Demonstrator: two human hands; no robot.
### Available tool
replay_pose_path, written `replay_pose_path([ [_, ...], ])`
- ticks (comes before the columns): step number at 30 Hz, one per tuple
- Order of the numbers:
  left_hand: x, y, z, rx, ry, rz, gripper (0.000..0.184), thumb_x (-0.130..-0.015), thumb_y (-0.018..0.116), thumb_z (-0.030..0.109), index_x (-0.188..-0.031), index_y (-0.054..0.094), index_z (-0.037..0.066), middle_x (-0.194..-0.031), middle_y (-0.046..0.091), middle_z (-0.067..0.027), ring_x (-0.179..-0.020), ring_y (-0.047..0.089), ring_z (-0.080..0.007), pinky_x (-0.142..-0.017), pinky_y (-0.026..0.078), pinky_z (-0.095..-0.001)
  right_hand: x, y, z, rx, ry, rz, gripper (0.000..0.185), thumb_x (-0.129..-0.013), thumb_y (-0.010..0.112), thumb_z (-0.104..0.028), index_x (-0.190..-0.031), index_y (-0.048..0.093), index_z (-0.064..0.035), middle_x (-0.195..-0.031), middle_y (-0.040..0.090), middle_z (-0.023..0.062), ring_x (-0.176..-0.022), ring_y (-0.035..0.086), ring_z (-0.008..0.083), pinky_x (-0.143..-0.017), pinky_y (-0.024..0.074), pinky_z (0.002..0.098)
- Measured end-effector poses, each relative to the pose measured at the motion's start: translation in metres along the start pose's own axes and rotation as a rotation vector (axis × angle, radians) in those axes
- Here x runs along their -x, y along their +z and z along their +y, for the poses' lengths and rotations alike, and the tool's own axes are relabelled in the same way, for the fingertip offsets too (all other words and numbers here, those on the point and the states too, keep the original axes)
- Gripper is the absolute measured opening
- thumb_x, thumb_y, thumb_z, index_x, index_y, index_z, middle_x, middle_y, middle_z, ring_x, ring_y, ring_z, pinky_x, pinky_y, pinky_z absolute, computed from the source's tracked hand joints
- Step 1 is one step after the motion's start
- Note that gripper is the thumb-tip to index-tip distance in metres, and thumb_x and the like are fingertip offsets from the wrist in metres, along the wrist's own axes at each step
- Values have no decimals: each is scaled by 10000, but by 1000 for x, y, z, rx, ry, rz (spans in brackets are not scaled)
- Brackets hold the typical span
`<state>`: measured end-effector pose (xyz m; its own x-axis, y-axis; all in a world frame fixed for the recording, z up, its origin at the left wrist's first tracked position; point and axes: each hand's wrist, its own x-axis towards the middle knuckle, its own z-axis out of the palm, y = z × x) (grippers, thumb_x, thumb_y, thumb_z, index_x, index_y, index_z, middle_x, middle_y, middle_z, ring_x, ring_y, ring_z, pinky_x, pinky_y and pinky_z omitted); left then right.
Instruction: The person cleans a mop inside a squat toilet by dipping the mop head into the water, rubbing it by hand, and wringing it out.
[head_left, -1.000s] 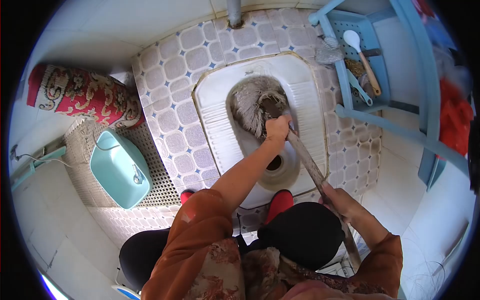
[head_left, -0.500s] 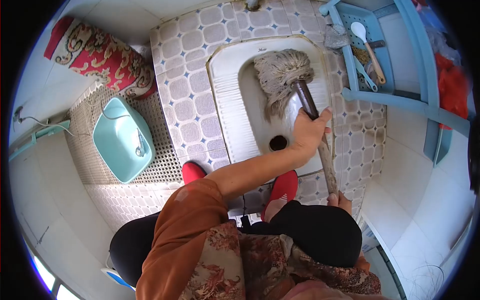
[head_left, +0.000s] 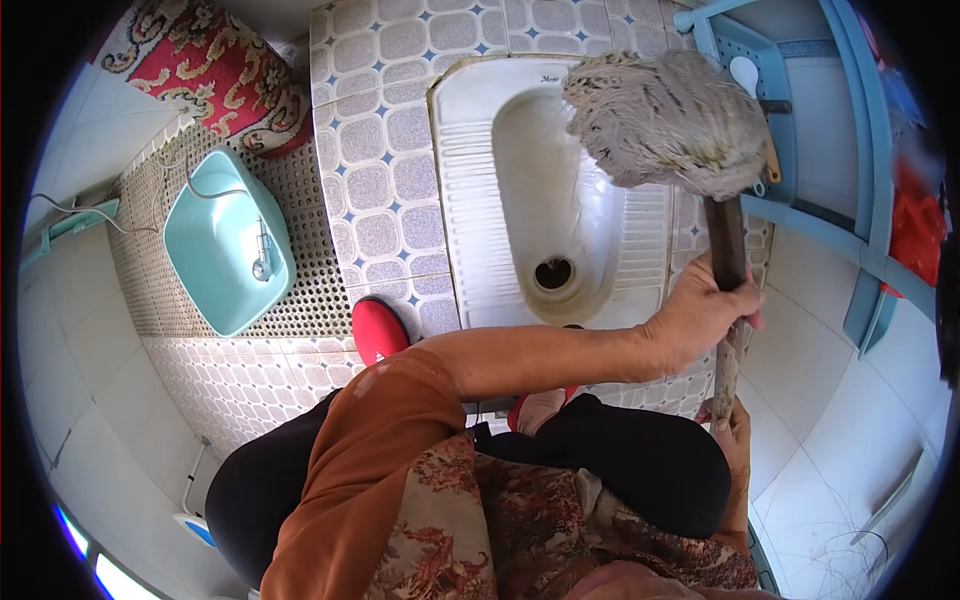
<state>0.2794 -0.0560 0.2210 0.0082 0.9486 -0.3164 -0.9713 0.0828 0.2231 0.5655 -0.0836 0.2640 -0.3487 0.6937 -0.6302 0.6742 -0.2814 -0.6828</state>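
Note:
A mop point(head_left: 670, 125) with a grey string head is raised over the upper right of a white squat toilet point(head_left: 467, 190). My left hand point(head_left: 700, 308) is wrapped round the dark upper part of its handle, just below the mop head. Lower down, my right hand point(head_left: 734, 436) grips the worn wooden end of the same handle beside my right knee. The mop head hides part of the toilet's far right corner. Below it the basin and its drain hole point(head_left: 552, 273) show.
On the left, a turquoise basin point(head_left: 205, 285) with a shower head point(head_left: 262, 268) inside rests on a perforated mat point(head_left: 312, 205). Behind it stands a rolled red patterned carpet point(head_left: 215, 75). A blue shelf rack point(head_left: 815, 215) holds utensils and a red bag point(head_left: 908, 235) on the right.
Both hands have moved the mop up and to the right, out of the toilet basin. Its head now appears larger and covers part of the shelf. The view has shifted slightly.

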Motion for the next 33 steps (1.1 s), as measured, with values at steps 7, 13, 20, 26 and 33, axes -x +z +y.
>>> replay_pose_path([
  [7, 4, 7, 8, -66, -20, -132, 75, -918, 590, 5, -933, 543, 62, -825, 566, -25, -753, 603, -150, -719, 487, -332, -17, -7, 5, -14, 191, -255, 812, -872, 468, -775, -859, 617, 23, -630, 570, 59, -589, 553, 150, -563, 436, 292],
  [13, -1, 0, 9, 63, -37, -111, 143, -879, 614, -18, -921, 531, 92, -837, 571, -31, -772, 604, -151, -717, 475, -322, -19, -16, 0, 35, 131, -223, 900, -883, 339, -834, -766, 599, 20, -578, 533, 50, -527, 518, 146, -503, 401, 297],
  [20, -6, -19, 6, 208, -11, -153, 177, -845, 618, -5, -913, 507, 115, -791, 544, -35, -731, 580, -186, -726, 452, -366, -21, -26, 2, 158, 88, -137, 813, -912, 429, -760, -750, 591, 20, -571, 515, 40, -494, 488, 127, -470, 383, 291],
  [26, -6, -77, -7, 276, -74, -50, 163, -746, 566, 45, -815, 440, 123, -675, 452, -33, -595, 466, -191, -736, 432, -392, -33, 7, 13, 298, 137, -64, 644, -916, 588, -636, -778, 621, -8, -587, 543, 36, -532, 541, 128, -522, 440, 307],
  [33, -17, -199, -32, 262, -254, 693, 118, -845, 555, 152, -764, 476, 118, -629, 457, -36, -592, 507, -223, -699, 492, -404, -72, 67, 31, 545, 360, -131, 711, -943, 491, -651, -748, 650, 14, -608, 609, 131, -582, 624, 241, -597, 484, 382],
])
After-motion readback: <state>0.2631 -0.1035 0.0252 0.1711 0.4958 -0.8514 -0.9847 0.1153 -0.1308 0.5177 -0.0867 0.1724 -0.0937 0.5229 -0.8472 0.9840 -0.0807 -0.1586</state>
